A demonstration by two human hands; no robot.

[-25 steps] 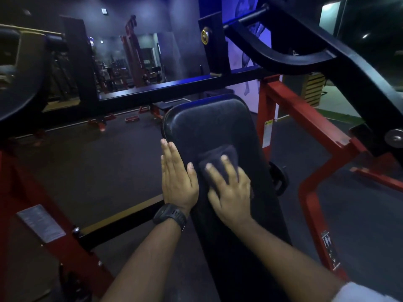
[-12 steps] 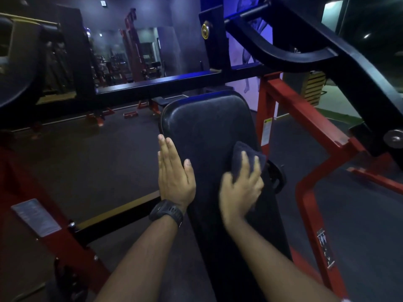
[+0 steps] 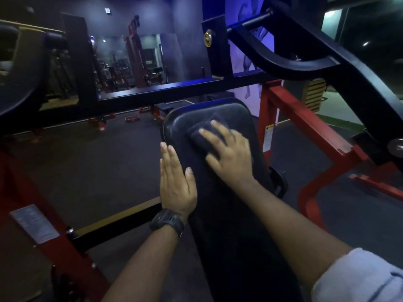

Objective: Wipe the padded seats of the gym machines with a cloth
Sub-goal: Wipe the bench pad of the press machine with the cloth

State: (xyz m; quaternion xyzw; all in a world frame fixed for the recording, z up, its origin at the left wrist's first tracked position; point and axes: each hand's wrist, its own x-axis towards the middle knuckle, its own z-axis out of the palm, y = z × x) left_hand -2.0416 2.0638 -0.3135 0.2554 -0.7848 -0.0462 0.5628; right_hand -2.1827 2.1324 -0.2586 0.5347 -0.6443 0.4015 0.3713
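Note:
A long black padded seat (image 3: pixel 229 225) runs up the middle of the view, tilted away from me. A dark folded cloth (image 3: pixel 201 132) lies near its far end. My right hand (image 3: pixel 229 152) presses flat on the cloth with spread, straight fingers. Along the pad's left edge, my left hand (image 3: pixel 175 186) rests with its fingers straight and together; a black watch sits on that wrist.
The machine's red frame (image 3: pixel 305 118) rises right of the pad, with a heavy black lever arm (image 3: pixel 327 68) overhead. A black crossbar (image 3: pixel 174 90) passes behind the pad. A red leg with a label plate (image 3: pixel 35 223) stands at lower left. Dark rubber floor (image 3: pixel 98 162) lies around.
My right hand has slid the cloth from the pad's right edge up and left toward its far end. The left hand has stayed on the left edge.

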